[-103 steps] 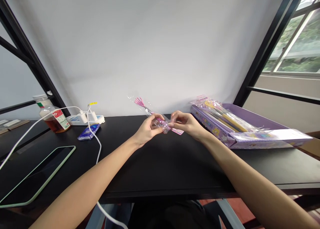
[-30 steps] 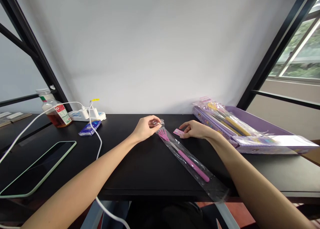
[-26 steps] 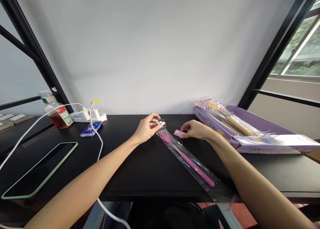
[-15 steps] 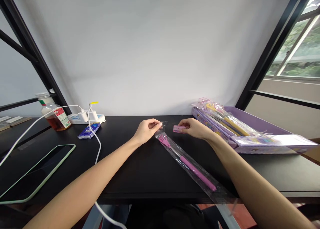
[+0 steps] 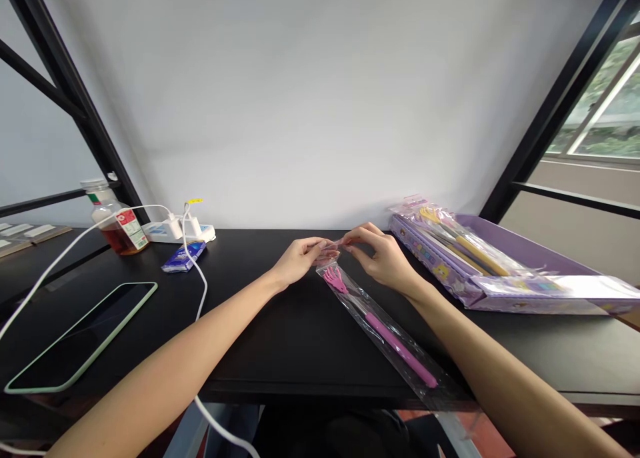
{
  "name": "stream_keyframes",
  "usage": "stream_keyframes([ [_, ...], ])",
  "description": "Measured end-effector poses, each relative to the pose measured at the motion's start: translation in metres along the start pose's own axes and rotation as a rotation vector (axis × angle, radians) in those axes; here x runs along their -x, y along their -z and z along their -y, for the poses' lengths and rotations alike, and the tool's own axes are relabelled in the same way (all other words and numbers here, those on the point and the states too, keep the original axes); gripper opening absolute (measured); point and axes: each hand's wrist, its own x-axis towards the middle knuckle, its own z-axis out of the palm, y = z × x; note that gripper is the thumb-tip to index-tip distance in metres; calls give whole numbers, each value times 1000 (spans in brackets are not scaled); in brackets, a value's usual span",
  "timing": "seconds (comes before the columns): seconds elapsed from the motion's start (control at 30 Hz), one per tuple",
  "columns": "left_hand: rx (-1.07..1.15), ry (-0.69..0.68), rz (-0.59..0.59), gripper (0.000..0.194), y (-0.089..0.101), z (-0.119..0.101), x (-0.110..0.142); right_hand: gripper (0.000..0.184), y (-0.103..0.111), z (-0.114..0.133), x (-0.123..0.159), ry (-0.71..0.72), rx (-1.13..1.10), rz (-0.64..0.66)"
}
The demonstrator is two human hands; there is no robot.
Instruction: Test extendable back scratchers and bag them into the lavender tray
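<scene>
- While both hands work together at about 12 o'clock, right at the sleeve's top end, the left hand (image 5: 303,261) is pinched narrow on the mouth of a clear plastic sleeve (image 5: 385,335), and the right hand (image 5: 377,255) is pinched narrow on what looks like a small pink card (image 5: 334,244). Fingers hide the exact grip.
- What's in hand right now: card and sleeve mouth are meeting at the fingertips, with the sleeve flat on the desk.
- Inside that glossy, thin sleeve, a pink back scratcher (image 5: 400,358) lies diagonally, its little claw end near the hands and its smooth rod running toward 4 o'clock.
- All this sits on a black matte desk (image 5: 240,385).
- Around 9 o'clock, a tablet in a pale green case (image 5: 80,338) lies flat, with a white cable (image 5: 203,291) looping nearby.
- Farther out at 10 to 11 o'clock: a blue packet (image 5: 183,256), a white power strip (image 5: 160,231) and a bottle of amber liquid (image 5: 117,223).
- At 2 o'clock, a lilac tray (image 5: 520,241) holds shiny bagged packs (image 5: 430,251) along the wall.
</scene>
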Motion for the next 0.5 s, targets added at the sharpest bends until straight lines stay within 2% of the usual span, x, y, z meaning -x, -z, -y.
stream_keyframes([
  [0.2, 22, -1, 33, 47, 0, 2, 0, 17, 1, 3, 0, 35, 37, 43],
  [0.5, -97, -24, 25, 46, 4, 2, -2, 16, 0, 3, 0, 39, 44, 47],
])
